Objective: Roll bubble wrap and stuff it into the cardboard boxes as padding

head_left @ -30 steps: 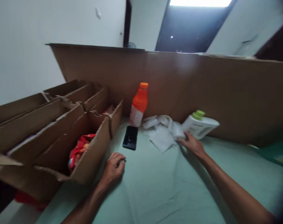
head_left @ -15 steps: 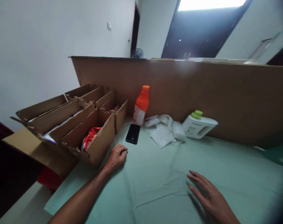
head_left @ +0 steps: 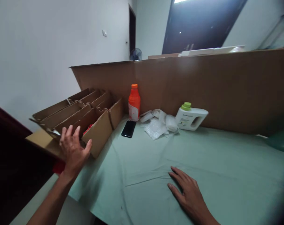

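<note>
Left hand (head_left: 73,150) is up in front of the cardboard box (head_left: 98,132), fingers spread wide, its grip holding nothing; the palm faces away, so whether the fingertips touch the box's near corner or hover just short of it cannot be told. The box sits at the left edge of the counter (head_left: 203,156), which is draped in a pale green cloth, and its interior is split by cardboard dividers into long compartments. Only a sliver of something red (head_left: 87,128) shows inside one compartment, just beyond the fingers, too hidden to name. Another red patch (head_left: 58,167) peeks out under the box by the wrist, mostly covered. Right hand (head_left: 187,192) lies flat, palm down on the cloth near the front, fingers extended, grip empty; its forearm is cut off by the bottom edge. Well apart from both hands, along the tall cardboard wall (head_left: 203,81) at the back: an orange bottle (head_left: 134,103) standing upright, a black phone (head_left: 129,128) lying flat just in front of it, a heap of white bubble wrap (head_left: 158,125) with rolled pieces whose exact count is hard to make out, and a white jug with a green cap (head_left: 191,115), its label too small to read. Far right, a green edge is blurred and cropped. A small fan (head_left: 135,54) peeks over the wall, only its top showing.
</note>
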The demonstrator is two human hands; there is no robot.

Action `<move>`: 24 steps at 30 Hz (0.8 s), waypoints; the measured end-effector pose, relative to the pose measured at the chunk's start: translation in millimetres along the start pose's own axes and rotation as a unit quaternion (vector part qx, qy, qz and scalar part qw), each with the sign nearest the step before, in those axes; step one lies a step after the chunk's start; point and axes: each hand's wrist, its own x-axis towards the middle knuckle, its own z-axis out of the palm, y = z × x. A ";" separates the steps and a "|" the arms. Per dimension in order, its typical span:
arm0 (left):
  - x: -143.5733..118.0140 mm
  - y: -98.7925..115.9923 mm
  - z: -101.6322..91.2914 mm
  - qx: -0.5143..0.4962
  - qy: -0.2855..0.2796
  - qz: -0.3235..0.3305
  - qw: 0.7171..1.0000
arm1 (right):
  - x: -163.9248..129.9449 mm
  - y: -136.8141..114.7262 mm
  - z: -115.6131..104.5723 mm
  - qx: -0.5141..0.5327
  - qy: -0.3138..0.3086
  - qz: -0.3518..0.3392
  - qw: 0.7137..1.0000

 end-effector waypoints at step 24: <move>-156.7 -65.2 -71.4 -0.358 -0.053 -0.334 0.870 | 38.4 -87.7 -20.2 0.122 -0.104 -0.162 0.974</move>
